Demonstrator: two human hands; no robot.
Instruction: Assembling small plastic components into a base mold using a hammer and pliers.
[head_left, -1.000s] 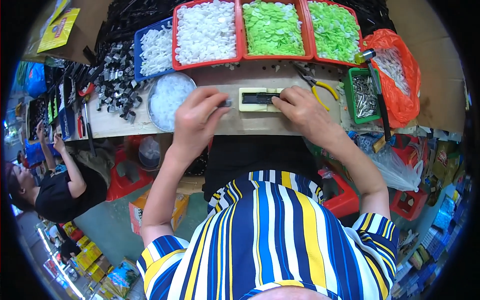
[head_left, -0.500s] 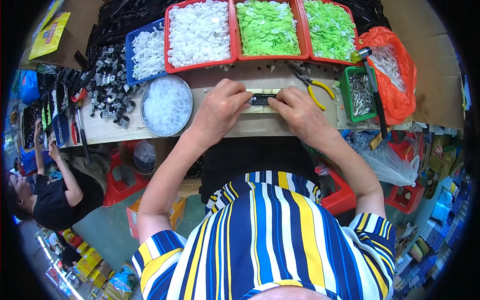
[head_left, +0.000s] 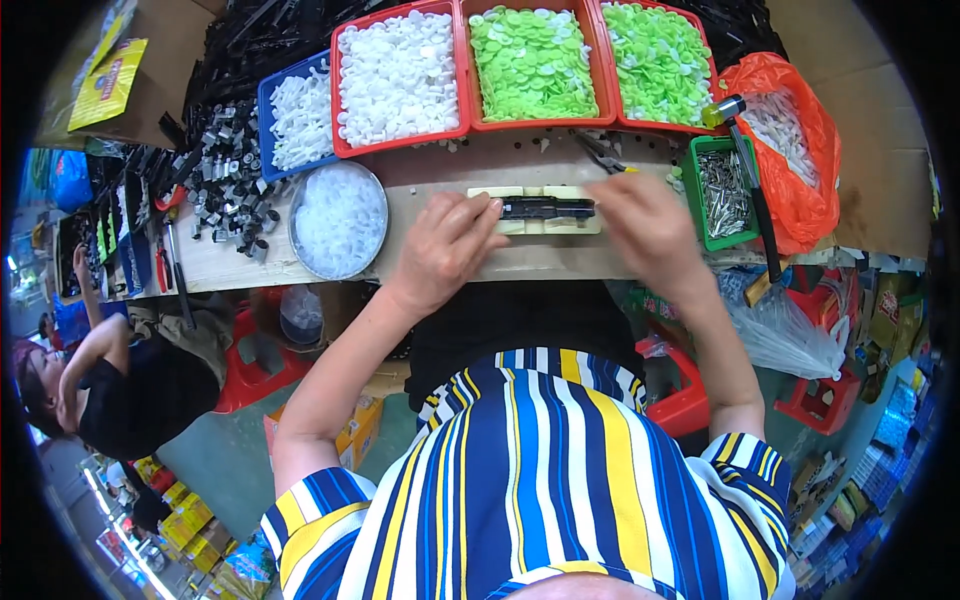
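We have the black strip part lying lengthwise in the pale yellow jig block, mid tabletop, just below the red trays. Left hand covers the jig's left end, fingers curled and pressing at the strip's left tip. Right hand sits at the right end, fingers bent down over it; whether they pinch the strip or only touch it, we cannot tell.

Risks as we judge them:
- Uneven pressure from the two ends could bow the strip or pop it out of the jig slot.
- Jig looks unclamped; a sideways push may slide it toward the round bowl of white parts.
- Right wrist is close to the green bin of metal pins and the hammer; a bump could spill pins.
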